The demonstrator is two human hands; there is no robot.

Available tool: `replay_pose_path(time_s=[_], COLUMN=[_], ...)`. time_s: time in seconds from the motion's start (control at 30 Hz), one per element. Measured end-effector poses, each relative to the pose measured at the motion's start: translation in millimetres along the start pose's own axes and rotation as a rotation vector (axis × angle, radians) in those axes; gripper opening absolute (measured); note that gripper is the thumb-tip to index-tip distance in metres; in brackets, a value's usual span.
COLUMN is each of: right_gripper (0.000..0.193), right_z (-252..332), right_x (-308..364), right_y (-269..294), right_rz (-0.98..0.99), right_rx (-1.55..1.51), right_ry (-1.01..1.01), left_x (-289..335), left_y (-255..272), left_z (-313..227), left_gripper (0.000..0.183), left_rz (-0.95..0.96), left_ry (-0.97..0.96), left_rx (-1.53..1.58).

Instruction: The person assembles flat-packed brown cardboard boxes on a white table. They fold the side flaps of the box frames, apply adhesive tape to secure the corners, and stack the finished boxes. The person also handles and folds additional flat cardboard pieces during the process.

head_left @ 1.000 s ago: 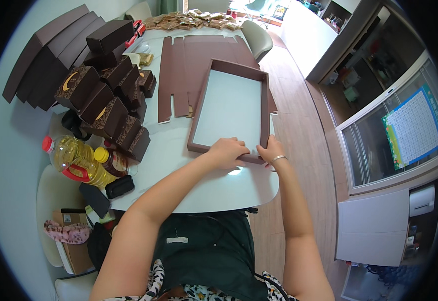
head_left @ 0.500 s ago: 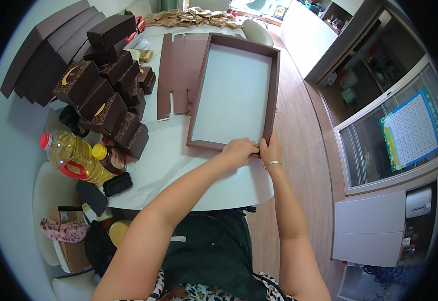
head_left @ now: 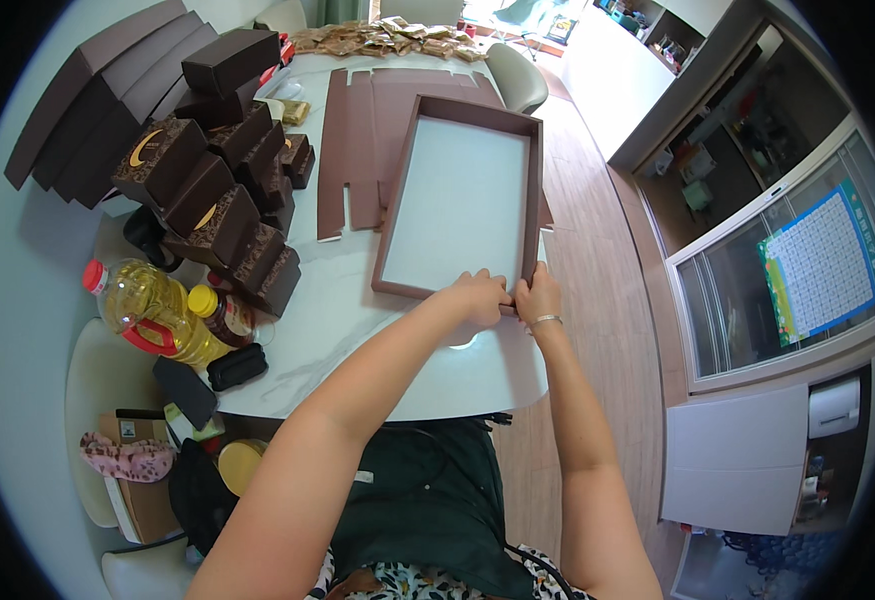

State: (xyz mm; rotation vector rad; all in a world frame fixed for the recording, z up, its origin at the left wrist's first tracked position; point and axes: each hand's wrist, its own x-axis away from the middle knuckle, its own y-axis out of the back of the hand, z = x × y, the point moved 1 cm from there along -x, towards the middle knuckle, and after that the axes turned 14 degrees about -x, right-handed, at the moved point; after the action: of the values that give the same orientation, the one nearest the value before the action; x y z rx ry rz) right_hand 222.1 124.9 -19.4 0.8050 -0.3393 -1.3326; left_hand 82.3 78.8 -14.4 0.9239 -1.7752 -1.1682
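A shallow brown cardboard box (head_left: 462, 200), open at the top with a pale inside, rests over the near part of some flat brown cardboard sheets (head_left: 357, 140) on the table. My left hand (head_left: 477, 298) is closed over its near wall, close to the near right corner. Right at that corner, my right hand (head_left: 539, 298) pinches the cardboard with thumb and fingers. Both hands are almost touching each other. My fingertips inside the folds are partly hidden.
Dark brown patterned boxes (head_left: 222, 225) are stacked on the left of the white marbled table (head_left: 327, 340). Nearer stand an oil bottle (head_left: 157, 310), a yellow-capped jar (head_left: 222, 315) and a black case (head_left: 236, 368). Small golden packets (head_left: 387, 38) cover the far end. A chair (head_left: 517, 78) stands at far right.
The box's far end has come lower and nearer, and its right wall sits slightly further left. More of the flat sheets shows behind it. Both hands keep their hold at the corner.
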Motion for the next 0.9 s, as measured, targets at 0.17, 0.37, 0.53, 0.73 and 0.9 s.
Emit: replay_pose_path(time_s=[0.17,0.37,0.53,0.73,0.9], right_gripper=[0.020,0.029,0.037,0.041,0.053], right_z=[-3.0,2.1,4.8,53.3,-6.2], right_x=[-6.9,-14.8,-24.1,-16.1,-10.8], right_y=[-0.3,-5.3,0.4,8.6,-3.4], right_rz=[0.080,0.205,0.343,0.348,0.083], right_rx=[0.046,0.139,0.120,0.082,0.139], right_ry=[0.007,-0.136,-0.276,-0.502,-0.220], left_x=[1.7,4.2,6.5,9.3,48.6], left_y=[7.6,2.4,2.7,12.3,-0.4], left_z=[-3.1,11.0,14.7,-7.0,-1.4], left_gripper=[0.041,0.044,0.050,0.034,0.016], left_rz=[0.139,0.063,0.078,0.036,-0.317], left_ry=[0.047,-0.066,-0.110,0.010,0.076], left_rx=[-0.023,0.125,0.236,-0.079,-0.317])
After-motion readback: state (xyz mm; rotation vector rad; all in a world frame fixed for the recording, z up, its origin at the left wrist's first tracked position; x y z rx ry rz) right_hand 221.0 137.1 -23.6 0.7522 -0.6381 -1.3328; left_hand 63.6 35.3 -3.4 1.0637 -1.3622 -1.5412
